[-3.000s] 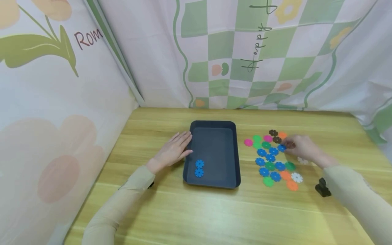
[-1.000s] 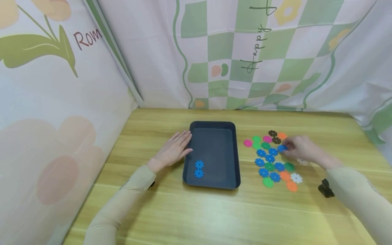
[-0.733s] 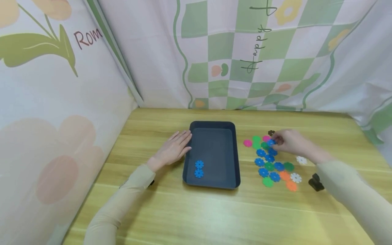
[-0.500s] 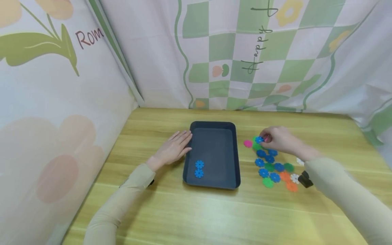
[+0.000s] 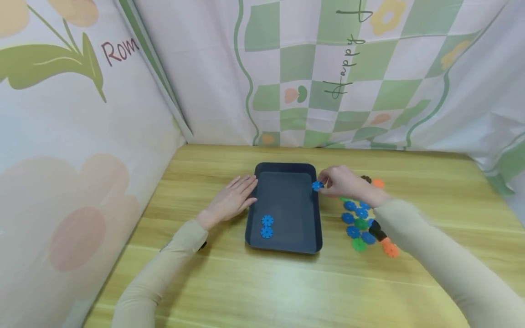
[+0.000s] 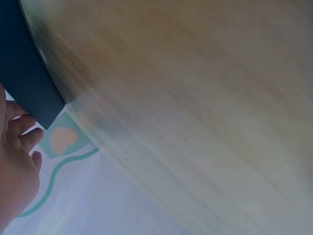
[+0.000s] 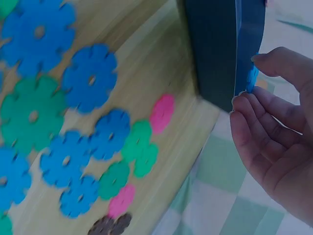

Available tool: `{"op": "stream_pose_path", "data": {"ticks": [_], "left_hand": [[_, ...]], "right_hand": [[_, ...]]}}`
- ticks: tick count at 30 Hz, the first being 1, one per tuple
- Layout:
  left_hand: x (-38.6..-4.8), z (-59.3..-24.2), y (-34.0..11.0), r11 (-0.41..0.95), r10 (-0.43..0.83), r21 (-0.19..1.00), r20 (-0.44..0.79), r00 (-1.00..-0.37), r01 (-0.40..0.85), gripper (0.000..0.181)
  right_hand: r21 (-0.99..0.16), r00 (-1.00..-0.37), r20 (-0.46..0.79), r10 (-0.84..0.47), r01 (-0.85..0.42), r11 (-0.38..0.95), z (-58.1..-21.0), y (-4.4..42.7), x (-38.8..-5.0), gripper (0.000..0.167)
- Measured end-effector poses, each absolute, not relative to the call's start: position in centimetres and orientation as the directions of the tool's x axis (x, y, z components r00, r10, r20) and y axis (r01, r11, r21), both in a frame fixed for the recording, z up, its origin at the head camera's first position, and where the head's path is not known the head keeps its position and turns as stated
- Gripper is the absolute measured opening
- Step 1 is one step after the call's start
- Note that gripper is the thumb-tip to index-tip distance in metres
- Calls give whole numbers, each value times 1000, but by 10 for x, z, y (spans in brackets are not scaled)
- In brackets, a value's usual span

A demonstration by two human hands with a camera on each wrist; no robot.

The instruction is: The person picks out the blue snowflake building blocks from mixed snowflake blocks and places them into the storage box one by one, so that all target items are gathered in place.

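My right hand (image 5: 342, 182) pinches a blue snowflake disc (image 5: 317, 186) between thumb and fingers at the right rim of the dark tray (image 5: 297, 248). In the right wrist view the held blue disc (image 7: 252, 78) shows edge-on beside the tray wall (image 7: 212, 54). My left hand (image 5: 231, 200) rests against the tray's left rim, its fingers extended. The left wrist view catches part of that hand (image 6: 19, 156) touching the tray's edge (image 6: 34, 83). Inside the tray, near its lower left, lie two blue discs (image 5: 267, 226) side by side.
Right of the tray, loose discs lie spread on the wooden table (image 5: 262, 287): several blue discs (image 7: 90, 78), green discs (image 7: 34, 115), pink discs (image 7: 162, 113), brown discs (image 7: 110, 225) and orange discs (image 5: 390, 248). My right forearm covers part of them. A patterned curtain (image 5: 295, 59) hangs behind.
The right hand has lifted a blue disc from the pile's right side and carried it left to the tray's right rim. The left hand and tray have stayed in place.
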State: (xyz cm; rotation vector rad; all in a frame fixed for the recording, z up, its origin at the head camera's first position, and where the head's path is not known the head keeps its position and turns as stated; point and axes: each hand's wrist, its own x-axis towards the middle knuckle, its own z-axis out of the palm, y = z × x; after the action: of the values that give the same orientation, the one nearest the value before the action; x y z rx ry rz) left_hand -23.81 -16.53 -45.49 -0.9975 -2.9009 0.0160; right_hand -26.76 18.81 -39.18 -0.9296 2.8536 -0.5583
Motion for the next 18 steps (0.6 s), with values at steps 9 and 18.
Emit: {"op": "stream_pose_path", "data": {"ticks": [9, 18], "left_hand": [[-237, -457, -166, 786, 617, -21, 90, -782, 618, 60], [-238, -460, -166, 782, 622, -36, 119, -774, 623, 60]], "right_hand": [[-330, -766, 44, -642, -617, 714, -392, 145, -264, 27], [-324, -726, -29, -687, -644, 693, -404, 107, -265, 23]]}}
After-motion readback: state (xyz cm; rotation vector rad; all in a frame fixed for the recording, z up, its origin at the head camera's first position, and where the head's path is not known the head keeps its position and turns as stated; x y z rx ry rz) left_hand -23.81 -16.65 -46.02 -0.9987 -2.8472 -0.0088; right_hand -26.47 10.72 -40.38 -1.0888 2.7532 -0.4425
